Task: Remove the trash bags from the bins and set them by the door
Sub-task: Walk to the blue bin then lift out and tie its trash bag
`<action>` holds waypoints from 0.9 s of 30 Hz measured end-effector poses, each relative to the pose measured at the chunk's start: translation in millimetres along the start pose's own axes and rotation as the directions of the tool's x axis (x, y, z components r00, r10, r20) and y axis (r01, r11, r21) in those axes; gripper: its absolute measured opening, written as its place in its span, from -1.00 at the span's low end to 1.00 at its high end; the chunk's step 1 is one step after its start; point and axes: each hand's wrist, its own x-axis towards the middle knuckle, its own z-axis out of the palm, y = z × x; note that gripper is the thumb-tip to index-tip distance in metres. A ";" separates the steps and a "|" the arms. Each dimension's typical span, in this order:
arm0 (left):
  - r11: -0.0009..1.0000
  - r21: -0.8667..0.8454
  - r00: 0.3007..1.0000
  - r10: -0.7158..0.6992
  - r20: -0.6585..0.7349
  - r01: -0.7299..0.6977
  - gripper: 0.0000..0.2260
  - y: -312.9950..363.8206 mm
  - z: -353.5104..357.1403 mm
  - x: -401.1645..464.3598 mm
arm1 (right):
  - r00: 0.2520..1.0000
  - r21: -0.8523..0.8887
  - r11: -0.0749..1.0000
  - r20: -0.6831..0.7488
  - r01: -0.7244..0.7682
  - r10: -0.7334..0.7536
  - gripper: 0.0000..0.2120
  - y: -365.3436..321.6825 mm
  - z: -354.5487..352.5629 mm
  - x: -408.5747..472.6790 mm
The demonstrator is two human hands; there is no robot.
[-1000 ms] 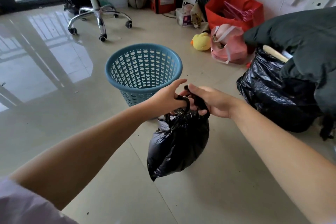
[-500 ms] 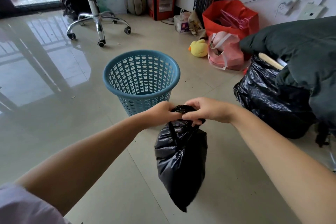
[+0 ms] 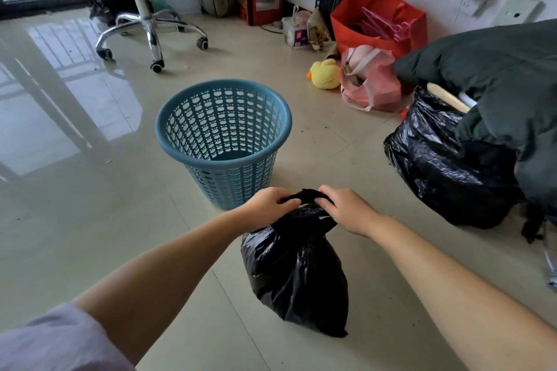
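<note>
Head view: a blue perforated plastic bin [image 3: 223, 141] is seen upright on glossy tile, its mouth upward. Just in front, a crinkled black trash bag [image 3: 297, 274] hangs long-axis vertical, its gathered neck gripped by the left hand [image 3: 268, 205] and right hand [image 3: 346, 209].

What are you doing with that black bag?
A person is holding a small black trash bag by its bunched top with both hands: the left hand and right hand each have a grip on the neck, as if tying it. The blue basket bin behind it has no bag in it. A bigger black bag sits on the floor to the right.
</note>
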 end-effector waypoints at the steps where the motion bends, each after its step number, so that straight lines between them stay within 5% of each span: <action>1: 1.000 0.007 1.000 0.000 0.001 0.000 -0.71 2.5 -0.1 -0.5 | 1.000 -0.016 1.000 0.005 -0.004 0.004 -0.81 0.2 -1.6 -1.2; 9: 0.996 -0.027 0.993 -0.083 0.085 0.085 -0.73 93.8 -45.1 -51.0 | 0.973 -0.105 0.990 0.199 -0.099 0.118 -0.80 -51.2 -91.8 -46.2; 20: 0.985 -0.046 0.985 -0.163 0.060 0.166 -0.70 251.4 -217.8 -137.0 | 0.968 -0.079 0.996 0.243 -0.046 0.064 -0.78 -202.6 -295.8 -94.3; 27: 0.981 0.085 0.985 -0.174 0.007 0.173 -0.69 342.4 -320.8 -197.0 | 0.970 -0.045 0.999 0.242 -0.006 0.017 -0.78 -293.7 -402.9 -123.9</action>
